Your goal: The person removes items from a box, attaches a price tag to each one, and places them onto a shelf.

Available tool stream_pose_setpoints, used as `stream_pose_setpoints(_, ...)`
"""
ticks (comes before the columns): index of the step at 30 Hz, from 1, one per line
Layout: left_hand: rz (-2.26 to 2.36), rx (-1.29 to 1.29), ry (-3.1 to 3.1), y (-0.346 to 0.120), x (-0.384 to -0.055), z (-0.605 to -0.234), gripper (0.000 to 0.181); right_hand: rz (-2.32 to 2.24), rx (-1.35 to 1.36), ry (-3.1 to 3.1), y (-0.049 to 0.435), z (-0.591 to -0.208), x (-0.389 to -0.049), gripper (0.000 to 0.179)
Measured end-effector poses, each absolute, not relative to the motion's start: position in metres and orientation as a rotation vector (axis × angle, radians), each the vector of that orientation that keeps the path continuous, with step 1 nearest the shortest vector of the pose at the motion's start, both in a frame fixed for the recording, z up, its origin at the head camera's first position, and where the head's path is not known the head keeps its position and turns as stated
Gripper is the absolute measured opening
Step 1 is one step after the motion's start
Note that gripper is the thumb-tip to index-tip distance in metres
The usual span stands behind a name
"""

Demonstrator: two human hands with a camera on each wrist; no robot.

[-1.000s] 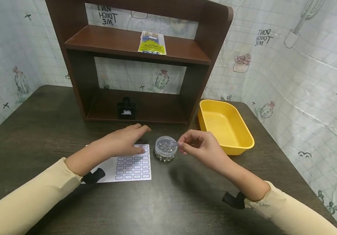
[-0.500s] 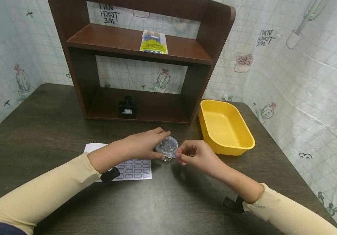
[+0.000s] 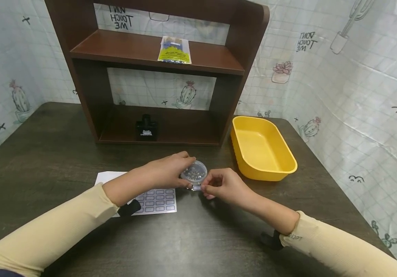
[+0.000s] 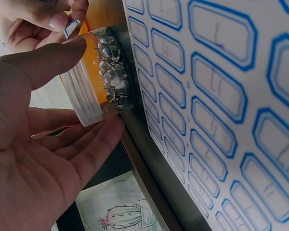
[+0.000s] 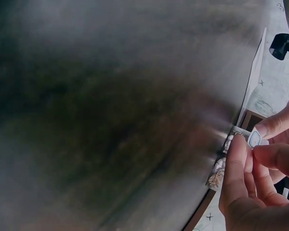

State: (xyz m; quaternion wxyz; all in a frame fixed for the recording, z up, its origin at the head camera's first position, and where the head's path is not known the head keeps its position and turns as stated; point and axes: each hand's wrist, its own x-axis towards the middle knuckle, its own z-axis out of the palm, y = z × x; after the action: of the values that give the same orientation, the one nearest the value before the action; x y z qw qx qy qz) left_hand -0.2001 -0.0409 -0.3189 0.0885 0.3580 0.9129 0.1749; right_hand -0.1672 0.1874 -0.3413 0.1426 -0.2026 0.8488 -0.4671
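Observation:
A small round clear plastic jar (image 3: 194, 172) with a lid stands on the table, filled with shiny silver pieces that look like thumbtacks (image 4: 113, 72). My left hand (image 3: 165, 169) holds it from the left, thumb on the near side and fingers round the far side. Between thumb and finger my right hand (image 3: 227, 186) pinches a small white label sticker (image 5: 254, 138) with a blue border. That sticker is right at the jar's near side, by the left thumb. Partly under the left forearm lies a sheet of blue-bordered labels (image 3: 158, 202).
Behind the hands stands a dark brown shelf unit (image 3: 160, 142). On it are a black bottle (image 3: 146, 129) with a label and a yellow-and-blue packet (image 3: 175, 50). A yellow tub (image 3: 259, 150) sits back right, close to the right hand.
The left hand has moved right from above the label sheet and taken hold of the jar. The right hand has brought the sticker down from the lid's edge to the jar's near side.

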Motion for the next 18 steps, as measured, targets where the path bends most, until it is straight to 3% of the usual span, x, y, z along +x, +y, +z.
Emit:
stream_pose_setpoints(12, 0.540, 1.012, 2.717, -0.0385, -0.1993, -0.3197, 0.088, -1.347, -0.553, 2.442, 0.1830, -0.3394, -0.1677, 0.006)
stream_pose_setpoints(18, 0.542, 1.006, 2.727, -0.0354, -0.1972, -0.3205, 0.084, -1.350, -0.537, 2.444, 0.1828, -0.3398, -0.1664, 0.006)
